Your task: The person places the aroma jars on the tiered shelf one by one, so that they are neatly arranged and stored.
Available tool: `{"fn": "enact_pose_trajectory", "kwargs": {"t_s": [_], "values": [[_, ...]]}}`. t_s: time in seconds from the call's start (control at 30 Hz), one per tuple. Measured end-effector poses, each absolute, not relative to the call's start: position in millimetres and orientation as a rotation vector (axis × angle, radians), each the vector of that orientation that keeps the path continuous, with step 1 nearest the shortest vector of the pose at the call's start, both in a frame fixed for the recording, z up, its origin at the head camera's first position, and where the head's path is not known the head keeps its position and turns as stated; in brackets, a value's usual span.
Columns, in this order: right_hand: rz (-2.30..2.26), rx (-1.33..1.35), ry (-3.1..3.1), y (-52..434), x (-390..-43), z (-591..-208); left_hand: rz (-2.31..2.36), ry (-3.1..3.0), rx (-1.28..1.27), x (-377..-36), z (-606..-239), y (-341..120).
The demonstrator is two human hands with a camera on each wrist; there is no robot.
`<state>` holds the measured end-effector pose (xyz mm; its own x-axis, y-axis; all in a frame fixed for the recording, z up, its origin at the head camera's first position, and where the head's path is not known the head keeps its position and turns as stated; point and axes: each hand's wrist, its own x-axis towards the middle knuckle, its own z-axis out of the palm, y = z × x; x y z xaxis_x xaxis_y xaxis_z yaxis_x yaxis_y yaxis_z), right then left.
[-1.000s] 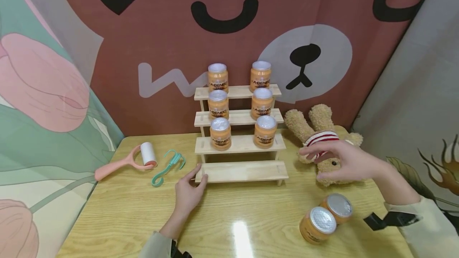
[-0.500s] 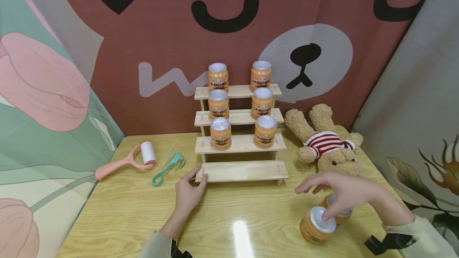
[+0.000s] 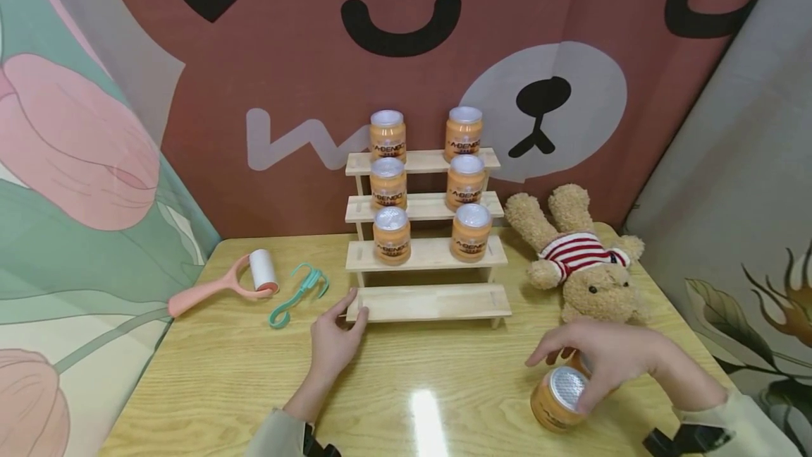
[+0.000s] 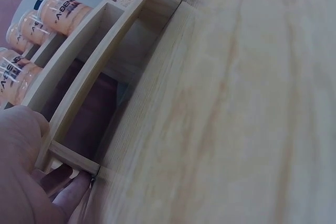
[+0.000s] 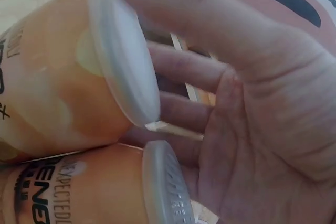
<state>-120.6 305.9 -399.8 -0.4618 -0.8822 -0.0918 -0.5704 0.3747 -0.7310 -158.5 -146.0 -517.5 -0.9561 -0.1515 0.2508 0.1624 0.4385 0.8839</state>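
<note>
At the front right of the table, my right hand (image 3: 596,358) is curled over two orange jars with silver lids. The nearer jar (image 3: 558,400) shows below the fingers, and the farther jar (image 3: 574,360) is mostly hidden under the hand. In the right wrist view, thumb and fingers (image 5: 184,72) wrap the lid of one jar (image 5: 52,82), with the second jar (image 5: 79,192) beside it. My left hand (image 3: 336,337) rests with fairly straight fingers (image 4: 68,184) against the left end of the wooden stepped rack's (image 3: 431,302) bare bottom shelf.
Several orange jars (image 3: 391,235) stand in pairs on the rack's three upper steps. A teddy bear (image 3: 586,270) in a striped shirt lies to the right of the rack. A pink lint roller (image 3: 222,284) and a teal clip (image 3: 298,295) lie at the left. Fabric backdrops surround the table (image 3: 222,372).
My right hand came down from in front of the teddy bear to the two jars and curled around them. The left hand stayed at the rack's corner.
</note>
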Motion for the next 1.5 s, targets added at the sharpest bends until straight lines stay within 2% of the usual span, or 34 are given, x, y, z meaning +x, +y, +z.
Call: {"fn": "enact_pose_trajectory", "kwargs": {"t_s": [0.6, 0.73, 0.97, 1.5], "values": [[-0.78, -1.182, 2.251, 299, -117, -401, -1.522, -2.395, -0.032, -156, -520, -145], [-0.82, -1.181, 2.297, 295, -124, -393, -1.526, -2.394, -0.028, -155, -519, -145], [-0.846, -1.388, 2.51, 281, -140, -377, -1.508, -2.389, -0.021, -157, -517, -145], [-0.888, -1.176, 2.853, 224, -182, -360, -1.524, -2.393, -0.025, -158, -516, -146]]}}
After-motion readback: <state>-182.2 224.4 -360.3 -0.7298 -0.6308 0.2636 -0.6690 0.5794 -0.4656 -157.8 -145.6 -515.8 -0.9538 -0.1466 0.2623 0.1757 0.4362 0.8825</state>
